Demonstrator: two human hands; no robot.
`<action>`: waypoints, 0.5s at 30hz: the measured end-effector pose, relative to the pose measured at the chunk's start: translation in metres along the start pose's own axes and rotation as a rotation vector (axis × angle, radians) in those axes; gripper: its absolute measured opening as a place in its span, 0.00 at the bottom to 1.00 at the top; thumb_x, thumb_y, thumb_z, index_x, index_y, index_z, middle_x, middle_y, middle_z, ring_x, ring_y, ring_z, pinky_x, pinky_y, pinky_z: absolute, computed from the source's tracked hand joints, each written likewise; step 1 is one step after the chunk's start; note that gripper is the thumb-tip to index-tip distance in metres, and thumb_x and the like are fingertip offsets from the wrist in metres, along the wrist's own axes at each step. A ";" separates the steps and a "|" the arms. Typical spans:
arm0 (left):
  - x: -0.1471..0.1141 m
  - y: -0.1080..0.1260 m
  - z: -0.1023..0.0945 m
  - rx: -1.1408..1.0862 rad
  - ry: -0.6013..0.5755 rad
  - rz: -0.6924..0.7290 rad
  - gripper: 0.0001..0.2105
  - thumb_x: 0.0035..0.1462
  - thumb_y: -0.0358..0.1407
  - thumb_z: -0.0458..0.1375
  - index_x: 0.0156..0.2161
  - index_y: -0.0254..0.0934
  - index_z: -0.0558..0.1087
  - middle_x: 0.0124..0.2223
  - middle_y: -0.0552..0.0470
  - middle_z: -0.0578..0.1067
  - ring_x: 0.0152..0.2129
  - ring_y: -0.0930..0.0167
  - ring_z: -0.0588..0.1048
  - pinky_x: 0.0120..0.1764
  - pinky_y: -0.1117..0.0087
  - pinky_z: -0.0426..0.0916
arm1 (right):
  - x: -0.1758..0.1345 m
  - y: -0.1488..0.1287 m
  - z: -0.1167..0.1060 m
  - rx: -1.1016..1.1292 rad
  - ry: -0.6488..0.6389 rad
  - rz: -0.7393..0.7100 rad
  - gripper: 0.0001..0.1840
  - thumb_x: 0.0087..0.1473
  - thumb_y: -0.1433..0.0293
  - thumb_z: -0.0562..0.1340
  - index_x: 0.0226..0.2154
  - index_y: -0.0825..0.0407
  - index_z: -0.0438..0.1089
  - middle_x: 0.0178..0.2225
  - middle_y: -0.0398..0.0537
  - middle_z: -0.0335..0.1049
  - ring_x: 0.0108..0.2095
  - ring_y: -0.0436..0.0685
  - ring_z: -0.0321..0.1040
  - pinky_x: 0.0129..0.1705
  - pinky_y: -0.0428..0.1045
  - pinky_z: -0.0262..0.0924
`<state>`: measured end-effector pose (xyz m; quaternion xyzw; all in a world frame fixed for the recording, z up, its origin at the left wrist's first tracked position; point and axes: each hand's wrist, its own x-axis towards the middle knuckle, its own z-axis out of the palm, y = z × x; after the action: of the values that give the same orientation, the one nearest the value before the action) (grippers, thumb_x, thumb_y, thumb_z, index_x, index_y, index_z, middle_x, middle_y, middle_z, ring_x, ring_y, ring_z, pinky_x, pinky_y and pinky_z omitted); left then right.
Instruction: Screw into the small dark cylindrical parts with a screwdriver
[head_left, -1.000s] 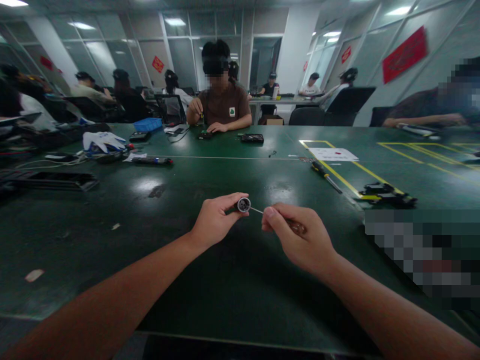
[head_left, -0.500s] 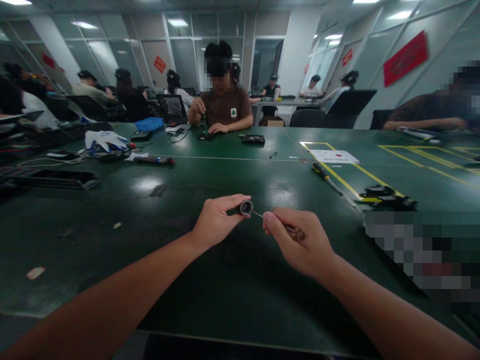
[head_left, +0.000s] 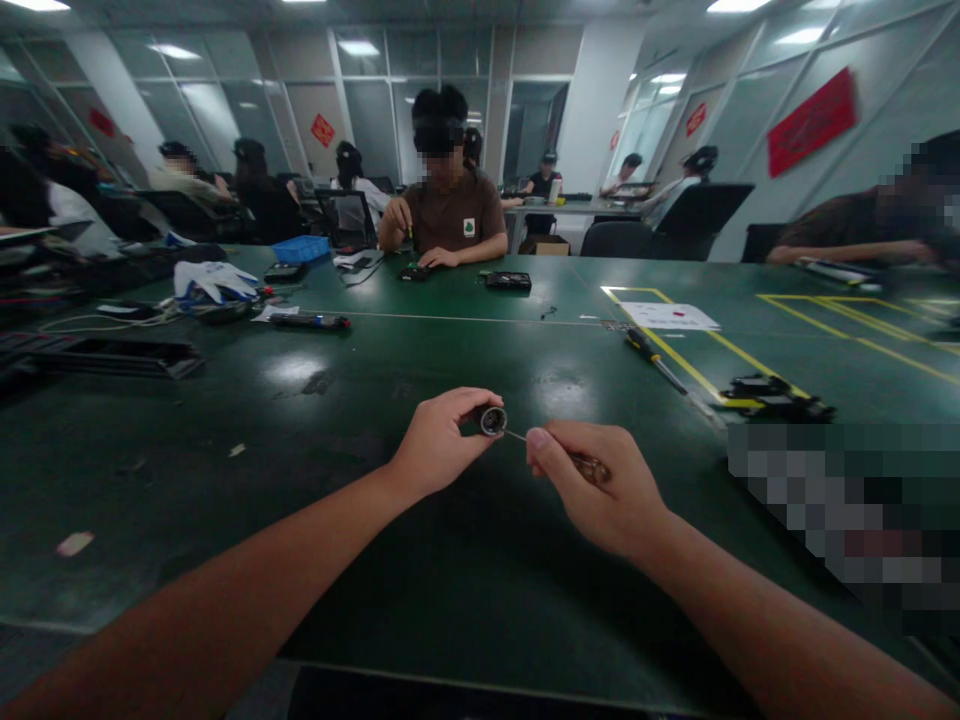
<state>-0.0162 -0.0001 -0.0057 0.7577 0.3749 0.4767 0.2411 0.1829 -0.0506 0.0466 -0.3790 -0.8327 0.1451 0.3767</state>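
Between thumb and fingers, my left hand [head_left: 439, 440] grips a small round dark part [head_left: 493, 421] with a metallic rim; its open end faces me. My right hand [head_left: 596, 480] is closed around a screwdriver [head_left: 591, 468] with a brownish, see-through handle. The thin shaft points left, and its tip meets the lower right edge of the round part. Whether the tip is inside or only against the rim I cannot tell. Both hands are above the green table [head_left: 420, 580].
A yellow-black screwdriver [head_left: 652, 355] and a black part [head_left: 776, 398] lie to the right. White gloves [head_left: 217, 283], a pen-like tool [head_left: 309, 321] and a black frame [head_left: 112, 355] are at left. Across the table a person [head_left: 442, 205] works on a small device.
The round part has tilted or dropped very slightly in my left hand, and the screwdriver tip stays at its edge. The whole view has shifted a little.
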 end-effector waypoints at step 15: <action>0.002 -0.013 0.008 0.018 -0.105 -0.046 0.09 0.57 0.40 0.63 0.34 0.36 0.73 0.33 0.53 0.75 0.33 0.69 0.73 0.37 0.69 0.64 | -0.001 0.007 0.008 0.067 -0.107 0.050 0.22 0.69 0.63 0.54 0.25 0.53 0.68 0.20 0.39 0.61 0.21 0.47 0.57 0.27 0.46 0.51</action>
<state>-0.0129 0.0093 -0.0175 0.7750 0.3833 0.4273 0.2643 0.1807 -0.0461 0.0373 -0.3784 -0.8367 0.2023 0.3404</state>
